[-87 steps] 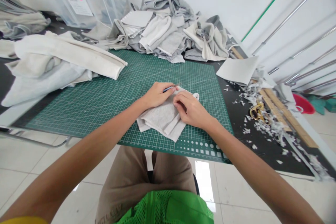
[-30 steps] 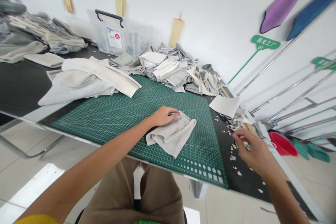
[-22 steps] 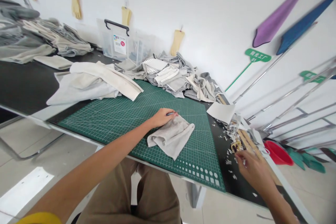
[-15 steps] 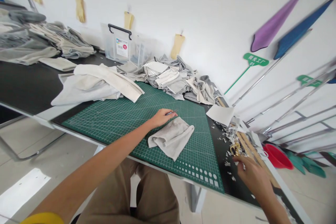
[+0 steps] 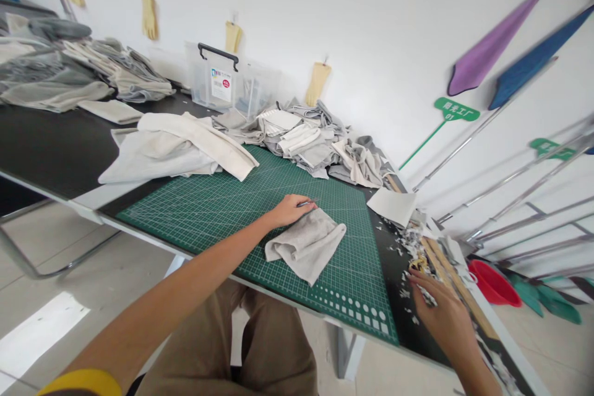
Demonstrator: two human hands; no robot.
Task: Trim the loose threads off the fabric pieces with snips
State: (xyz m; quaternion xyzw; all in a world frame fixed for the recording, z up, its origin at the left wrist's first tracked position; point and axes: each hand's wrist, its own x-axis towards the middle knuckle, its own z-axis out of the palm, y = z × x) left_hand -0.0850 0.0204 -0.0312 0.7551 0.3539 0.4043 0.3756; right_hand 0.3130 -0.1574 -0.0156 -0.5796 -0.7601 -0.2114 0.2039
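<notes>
My left hand (image 5: 293,209) is closed around a thin metal tool (image 5: 305,202), mostly hidden by the fingers, so its kind is unclear. Just below that hand, a crumpled grey-white cloth (image 5: 307,246) lies on the green cutting mat (image 5: 213,216). At the table's right side, my right hand (image 5: 434,303) has thumb and fingers apart over white scraps. Its fingertips reach to a pair of yellow-handled scissors (image 5: 419,263), partly covered by them. I see nothing gripped in the right hand.
Behind the mat lies a heap of grey and white cloths (image 5: 306,136). White cloths (image 5: 171,145) overlap its left part. A clear lidded box (image 5: 218,83) stands by the wall. A wooden strip (image 5: 459,291) runs along the right edge, near a red basin (image 5: 494,284).
My right hand has moved slightly up and forward, its fingers now spread at the scissors. My left hand and the cloth stay together on the mat; the view has shifted a little.
</notes>
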